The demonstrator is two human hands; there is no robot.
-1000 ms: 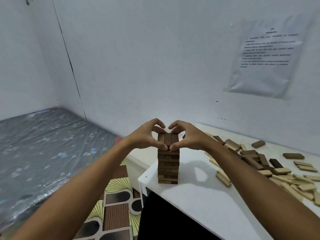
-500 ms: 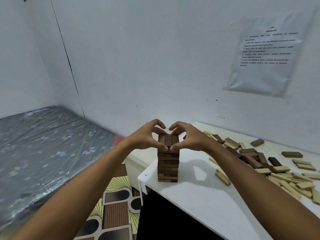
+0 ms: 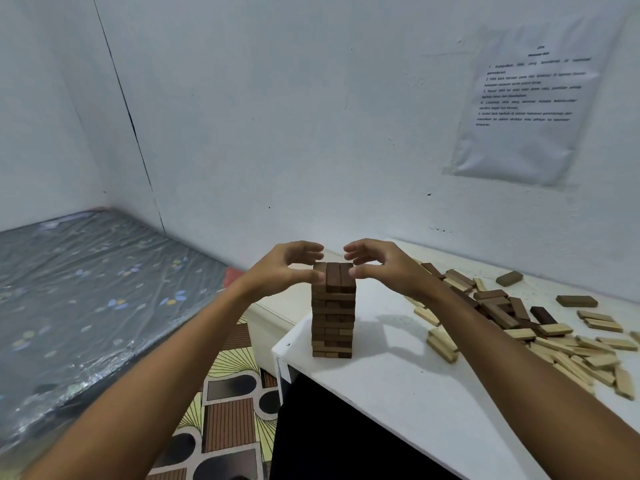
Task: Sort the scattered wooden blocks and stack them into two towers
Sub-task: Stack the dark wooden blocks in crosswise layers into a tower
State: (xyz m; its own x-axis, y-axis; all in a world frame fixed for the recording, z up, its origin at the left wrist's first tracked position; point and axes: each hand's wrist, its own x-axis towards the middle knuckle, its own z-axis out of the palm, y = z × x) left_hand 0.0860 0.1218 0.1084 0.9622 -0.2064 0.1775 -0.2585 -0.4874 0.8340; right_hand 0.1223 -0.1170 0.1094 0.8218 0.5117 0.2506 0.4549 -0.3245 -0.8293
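A squared tower of dark, smooth wooden blocks (image 3: 333, 310) stands upright near the corner of the white table (image 3: 398, 393), its top layer three slabs side by side. To the right lies a loose heap of pale and dark blocks (image 3: 540, 334). The left hand (image 3: 284, 270) and right hand (image 3: 379, 265) flank the tower's top, fingers loosely spread, thumbs touching the top layer, gripping nothing.
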